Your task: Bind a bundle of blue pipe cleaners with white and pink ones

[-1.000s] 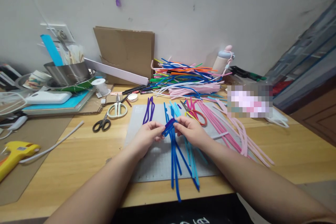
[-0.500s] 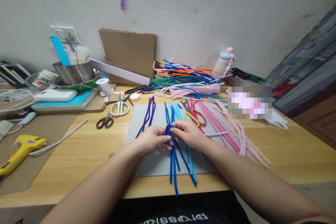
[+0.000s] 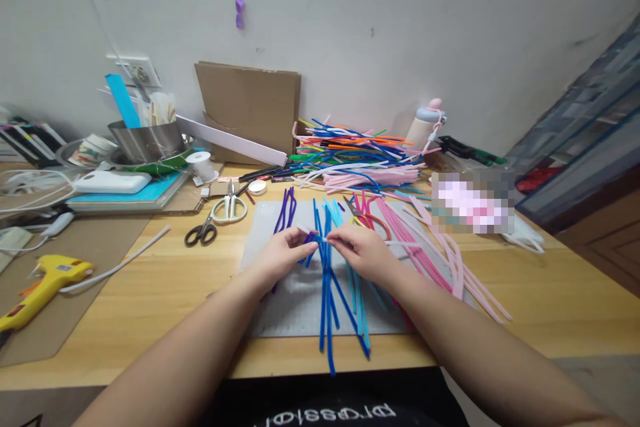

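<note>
"How is the left hand [image 3: 287, 255]?"
"Nearly closed, fingertips pinching a purple-blue bundle [image 3: 311, 239] over the mat [image 3: 285, 317]."
"And the right hand [image 3: 359, 248]?"
"Thumb and finger pinched together on a white stem [image 3: 324, 239], just right of the bundle."
"What's around them?"
"Blue stems [image 3: 329, 310] run from far to near between the hands, past the mat's near edge. Purple stems [image 3: 285, 210] lie on its far left."

One mat [image 3: 295, 313]. Two over mat: left hand [image 3: 290, 255], right hand [image 3: 363, 250]. Scissors [image 3: 230, 198]: three, two left of mat, one on it. Glue gun [image 3: 50, 280]: one, left of mat. Bottle [image 3: 423, 125]: one, behind mat. Pipe cleaners [image 3: 331, 340] on mat: too overlapped to count.
</note>
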Demonstrator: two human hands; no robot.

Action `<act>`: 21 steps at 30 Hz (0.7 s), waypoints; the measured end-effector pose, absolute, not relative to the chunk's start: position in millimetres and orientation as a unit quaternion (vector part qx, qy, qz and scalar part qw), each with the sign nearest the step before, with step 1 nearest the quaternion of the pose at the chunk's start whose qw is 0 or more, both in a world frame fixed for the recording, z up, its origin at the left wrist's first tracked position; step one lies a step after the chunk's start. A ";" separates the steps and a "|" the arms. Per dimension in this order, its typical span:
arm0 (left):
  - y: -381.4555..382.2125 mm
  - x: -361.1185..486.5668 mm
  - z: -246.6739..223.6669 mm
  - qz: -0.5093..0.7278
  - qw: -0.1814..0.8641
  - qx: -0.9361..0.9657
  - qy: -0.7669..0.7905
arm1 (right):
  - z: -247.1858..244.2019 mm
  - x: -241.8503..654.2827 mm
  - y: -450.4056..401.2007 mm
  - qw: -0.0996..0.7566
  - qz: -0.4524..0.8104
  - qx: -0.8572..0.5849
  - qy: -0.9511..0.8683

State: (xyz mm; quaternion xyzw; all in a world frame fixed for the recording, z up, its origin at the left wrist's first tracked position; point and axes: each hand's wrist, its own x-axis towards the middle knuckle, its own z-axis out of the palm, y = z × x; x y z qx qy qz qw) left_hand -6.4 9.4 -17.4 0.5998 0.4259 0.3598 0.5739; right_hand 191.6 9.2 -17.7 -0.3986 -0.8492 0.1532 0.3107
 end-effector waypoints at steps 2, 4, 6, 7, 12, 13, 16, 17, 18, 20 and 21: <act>9.6 -6.6 -18.4 0.364 0.558 0.604 0.437 | -15.9 189.7 7.1 0.291 0.122 -0.386 -0.867; 8.4 -6.5 -18.5 0.351 0.558 0.606 0.445 | -13.8 187.4 4.9 0.269 0.103 -0.375 -0.881; 7.1 -6.2 -17.7 0.351 0.564 0.597 0.450 | -11.3 186.2 2.0 0.260 0.087 -0.370 -0.888; 6.8 -6.2 -17.1 0.360 0.569 0.586 0.451 | -10.1 186.5 0.1 0.271 0.073 -0.375 -0.883; 14.1 -10.3 -13.3 0.485 0.638 0.431 0.416 | -5.7 197.6 -9.3 0.477 -0.040 -0.435 -0.763; 16.3 -11.9 -12.1 0.516 0.653 0.388 0.396 | -5.4 199.8 -9.4 0.492 -0.031 -0.435 -0.754; 21.0 -16.0 -7.5 0.576 0.677 0.288 0.356 | -6.3 200.9 -5.5 0.372 0.068 -0.427 -0.821; 21.7 -16.9 -5.9 0.585 0.679 0.266 0.354 | -7.3 199.4 -4.1 0.299 0.099 -0.428 -0.847; 22.0 -17.4 -4.4 0.591 0.680 0.246 0.357 | -8.5 197.2 -3.4 0.227 0.119 -0.434 -0.864; 21.8 -17.8 -2.3 0.600 0.676 0.219 0.367 | -10.6 192.1 -5.8 0.104 0.136 -0.451 -0.876; 21.6 -17.8 -1.6 0.604 0.672 0.213 0.372 | -11.2 189.5 -9.0 0.056 0.143 -0.458 -0.875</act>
